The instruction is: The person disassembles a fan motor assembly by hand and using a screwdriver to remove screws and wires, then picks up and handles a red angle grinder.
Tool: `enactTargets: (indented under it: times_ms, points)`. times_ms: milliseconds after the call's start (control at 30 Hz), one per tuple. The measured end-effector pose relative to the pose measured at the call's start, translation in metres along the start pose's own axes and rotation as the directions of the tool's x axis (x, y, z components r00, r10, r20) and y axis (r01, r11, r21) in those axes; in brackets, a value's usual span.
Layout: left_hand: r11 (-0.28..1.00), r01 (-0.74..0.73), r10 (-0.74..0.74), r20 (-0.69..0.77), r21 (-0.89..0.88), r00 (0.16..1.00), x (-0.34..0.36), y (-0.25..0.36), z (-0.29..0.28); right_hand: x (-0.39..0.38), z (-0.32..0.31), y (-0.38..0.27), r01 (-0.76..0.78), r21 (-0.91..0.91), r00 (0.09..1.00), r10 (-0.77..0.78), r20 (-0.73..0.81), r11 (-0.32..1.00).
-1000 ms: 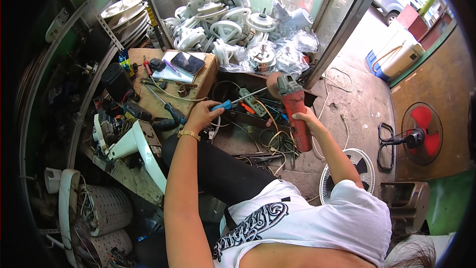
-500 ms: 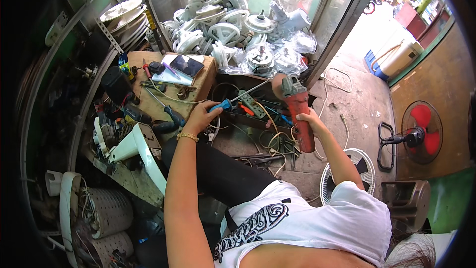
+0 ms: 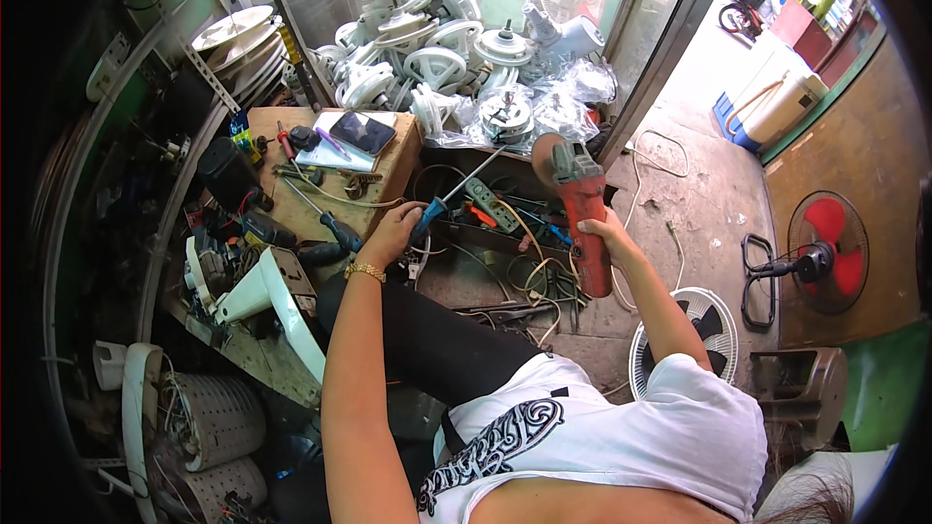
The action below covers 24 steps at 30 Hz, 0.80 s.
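Observation:
In my left hand (image 3: 392, 233) is a blue-handled screwdriver (image 3: 430, 217), fingers closed round the grip. Its long metal shaft slants up and to the right, the tip apart from the grinder's disc. My right hand (image 3: 604, 236) grips a red angle grinder (image 3: 584, 218) by its body, the grey head pointing away from me. A brownish disc (image 3: 547, 167) sits on the left side of that head. Below the tools lies an open box of hand tools with a green power strip (image 3: 493, 206) in it.
A wooden bench (image 3: 400, 167) at left bears a phone (image 3: 363, 132) and another screwdriver (image 3: 340, 231). White fan motor housings (image 3: 434, 66) are heaped at the back. A fan with red blades (image 3: 827, 250) stands at right; a white fan grille (image 3: 723, 335) lies nearer me. Cords trail over the floor.
My left hand has turned the screwdriver more upright, its tip swinging left and up, away from the grinder's disc. The grinder has barely moved.

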<state>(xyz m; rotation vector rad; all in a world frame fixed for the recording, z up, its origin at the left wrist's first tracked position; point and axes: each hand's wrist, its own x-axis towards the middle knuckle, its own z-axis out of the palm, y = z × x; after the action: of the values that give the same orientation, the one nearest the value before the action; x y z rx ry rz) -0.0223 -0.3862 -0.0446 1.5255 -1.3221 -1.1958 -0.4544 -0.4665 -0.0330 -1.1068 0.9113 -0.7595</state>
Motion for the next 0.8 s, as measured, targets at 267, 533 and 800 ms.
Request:
enactTargets:
  times_ms: [267, 533, 800]
  points:
    - [0.995, 0.103, -0.103, 0.020, -0.009, 0.994, -0.007, 0.026, 0.015, 0.003, 0.010, 0.001, 0.040, 0.019, 0.999, -0.040, -0.018, 0.999]
    - [0.985, 0.150, -0.143, 0.079, -0.090, 0.987, -0.005, 0.014, 0.010, 0.009, 0.021, 0.001, 0.036, 0.010, 0.999, -0.036, -0.002, 0.999]
    - [0.992, 0.119, -0.118, 0.031, -0.032, 0.993, -0.004, 0.019, 0.015, 0.012, 0.022, 0.004, 0.039, -0.048, 0.999, -0.039, -0.007, 0.998]
